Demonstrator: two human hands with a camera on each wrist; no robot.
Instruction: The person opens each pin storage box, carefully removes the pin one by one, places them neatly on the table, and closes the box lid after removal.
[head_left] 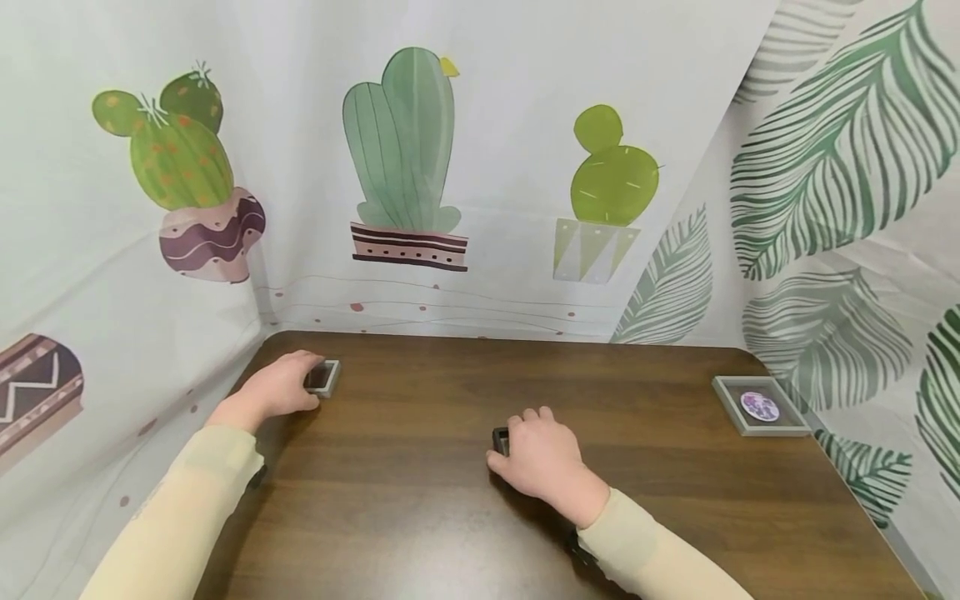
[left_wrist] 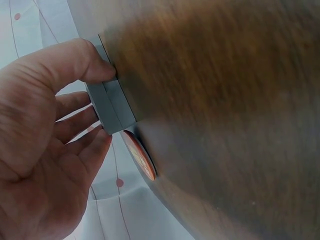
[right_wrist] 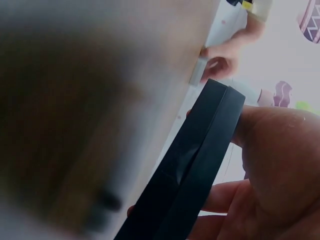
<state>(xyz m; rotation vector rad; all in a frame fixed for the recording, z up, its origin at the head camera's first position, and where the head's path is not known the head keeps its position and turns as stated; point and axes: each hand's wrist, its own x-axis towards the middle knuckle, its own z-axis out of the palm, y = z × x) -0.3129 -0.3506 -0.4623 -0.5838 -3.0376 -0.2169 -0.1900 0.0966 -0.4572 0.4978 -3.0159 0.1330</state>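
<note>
My left hand (head_left: 277, 385) holds a small square tray with a grey rim (head_left: 334, 380) at the back left of the table. In the left wrist view, thumb and fingers grip the grey tray (left_wrist: 113, 106) from opposite sides. A round disc with a red-orange edge (left_wrist: 141, 156) lies on the wood beside it, hidden in the head view. Near the table's middle, my right hand (head_left: 542, 454) grips a black box-like frame (head_left: 501, 439), mostly covered by the hand. The right wrist view shows the black frame (right_wrist: 192, 155) edge-on, with fingers around it.
A larger grey-rimmed tray (head_left: 772, 432) stands at the right edge of the brown wooden table (head_left: 420, 492), with a round purple-and-white disc (head_left: 761, 407) inside. White cloth printed with cacti and leaves (head_left: 510, 308) hangs behind and along the sides.
</note>
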